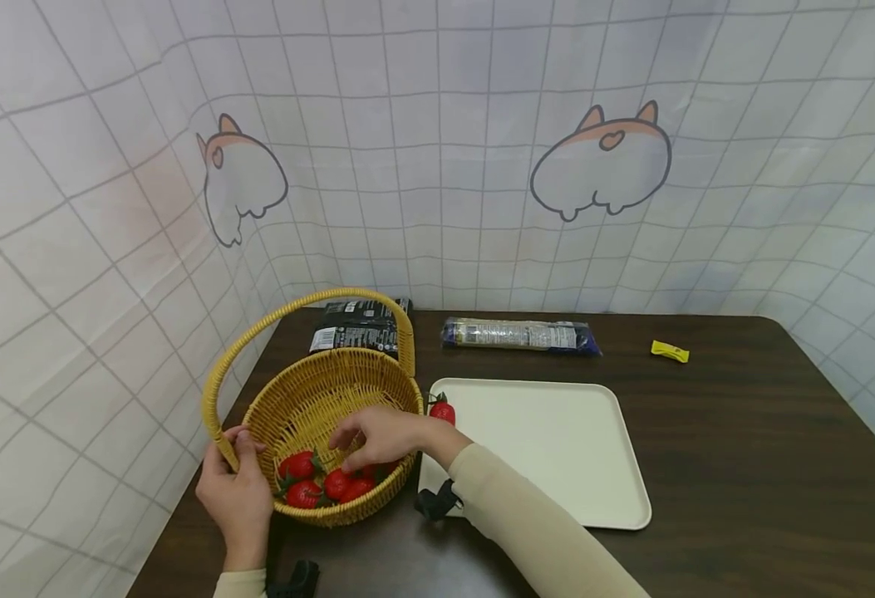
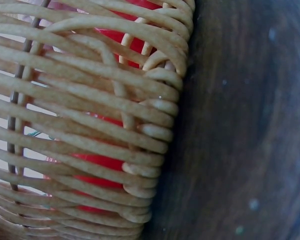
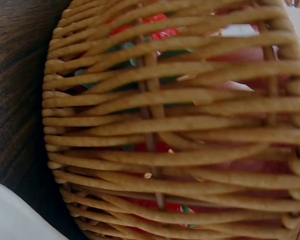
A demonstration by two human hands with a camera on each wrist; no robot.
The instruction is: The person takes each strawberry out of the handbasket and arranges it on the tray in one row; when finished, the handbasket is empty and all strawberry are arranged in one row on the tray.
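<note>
A yellow wicker basket (image 1: 316, 404) with a tall arched handle stands at the left of the table, several red strawberries (image 1: 304, 496) lying in its near part. At the near left rim my left hand (image 1: 237, 490) grips the foot of the handle. Inside the basket, my right hand (image 1: 385, 433) reaches down over the strawberries, thumb and fingers spread apart, the thumb tip right at one berry. Basket weave (image 2: 90, 107) fills much of the left wrist view, with red showing through the gaps. In the right wrist view the woven wall (image 3: 200, 125) largely hides the hand.
A white tray (image 1: 542, 448) lies right of the basket, with one strawberry (image 1: 443, 413) at its far left corner. Behind are a black packet (image 1: 358, 324), a long clear-and-blue package (image 1: 519, 334) and a small yellow wrapper (image 1: 670, 351). A white gridded curtain (image 1: 452, 166) surrounds the table.
</note>
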